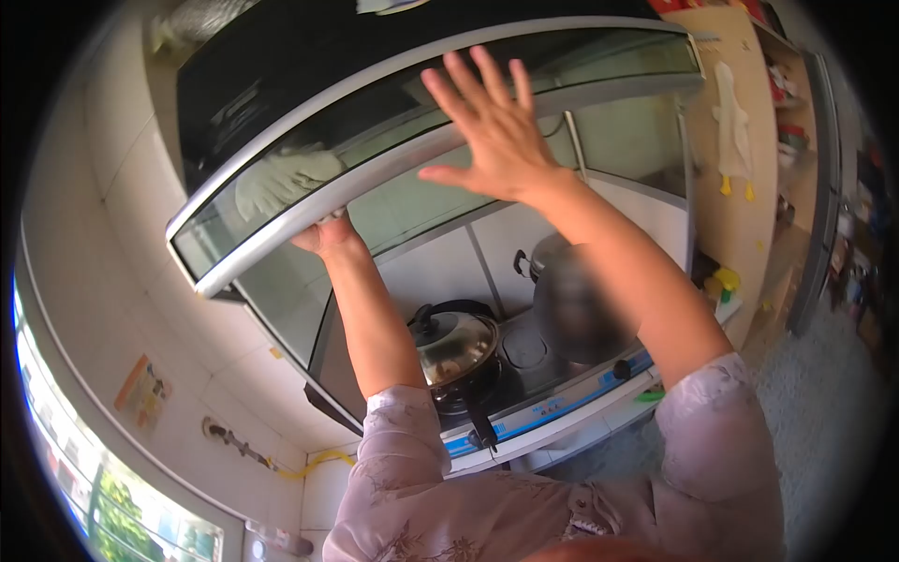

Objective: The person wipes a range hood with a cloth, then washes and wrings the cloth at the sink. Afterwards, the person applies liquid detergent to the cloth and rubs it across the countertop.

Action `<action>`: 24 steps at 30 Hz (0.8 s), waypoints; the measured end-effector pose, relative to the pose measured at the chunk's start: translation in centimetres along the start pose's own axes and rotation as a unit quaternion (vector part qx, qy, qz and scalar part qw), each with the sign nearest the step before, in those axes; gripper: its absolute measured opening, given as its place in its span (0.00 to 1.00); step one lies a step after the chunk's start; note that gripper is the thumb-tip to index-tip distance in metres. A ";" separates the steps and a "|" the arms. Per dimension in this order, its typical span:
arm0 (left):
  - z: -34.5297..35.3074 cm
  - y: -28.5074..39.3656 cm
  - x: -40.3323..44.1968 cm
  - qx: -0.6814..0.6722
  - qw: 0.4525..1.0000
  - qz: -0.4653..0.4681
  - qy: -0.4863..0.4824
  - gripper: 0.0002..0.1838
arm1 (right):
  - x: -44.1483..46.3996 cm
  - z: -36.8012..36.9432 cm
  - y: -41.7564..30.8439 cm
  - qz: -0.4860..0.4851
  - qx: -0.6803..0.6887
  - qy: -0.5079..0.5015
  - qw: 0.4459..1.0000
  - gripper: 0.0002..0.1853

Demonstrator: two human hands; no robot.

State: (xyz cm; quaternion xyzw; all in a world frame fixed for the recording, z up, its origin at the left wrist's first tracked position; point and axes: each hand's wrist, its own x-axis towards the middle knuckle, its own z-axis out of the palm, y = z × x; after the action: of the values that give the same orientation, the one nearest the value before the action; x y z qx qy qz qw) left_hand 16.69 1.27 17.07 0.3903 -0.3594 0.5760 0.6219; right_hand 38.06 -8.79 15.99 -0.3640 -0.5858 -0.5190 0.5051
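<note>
A range hood's tilted glass panel (412, 126) with a silver metal frame (393, 164) spans the upper view. My left hand (323, 234) reaches up under the lower frame, holding a pale grey-green cloth (286, 183), which shows through the glass at the left end. The fingers of that hand are mostly hidden by the frame and the cloth. My right hand (492, 131) holds nothing; its fingers are spread in front of the panel, right of centre. Whether it touches the glass is unclear.
Below the hood, a lidded pan (454, 347) sits on the stove's left side, its handle towards me. A dark, blurred pot (576, 304) and another pot (548, 251) are at the right. A wooden cabinet (740, 51) stands farther right; a window (112, 496) is lower left.
</note>
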 end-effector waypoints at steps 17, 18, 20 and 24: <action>-5.2 -22.1 -2.6 -0.089 0.934 -0.324 0.123 0.12 | -25.7 -14.4 8.8 0.283 0.113 -0.193 0.933 0.41; -5.3 -20.9 -4.5 -0.087 0.934 -0.318 0.138 0.13 | -29.5 -16.4 9.3 0.337 0.094 -0.172 0.921 0.40; -0.8 -16.0 -10.5 0.099 0.952 -0.177 0.228 0.13 | -36.1 -21.9 9.5 0.438 0.098 -0.183 0.875 0.39; 6.2 -5.4 -13.7 0.627 0.702 0.306 0.142 0.16 | -47.5 -36.5 7.5 0.498 -0.063 -0.234 0.832 0.37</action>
State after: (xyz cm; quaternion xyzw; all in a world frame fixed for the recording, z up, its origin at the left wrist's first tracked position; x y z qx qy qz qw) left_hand 20.99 -10.46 7.16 0.4718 0.0773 0.8758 0.0669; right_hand 63.65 -38.25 -30.01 -0.7481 -0.3917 -0.1320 0.5191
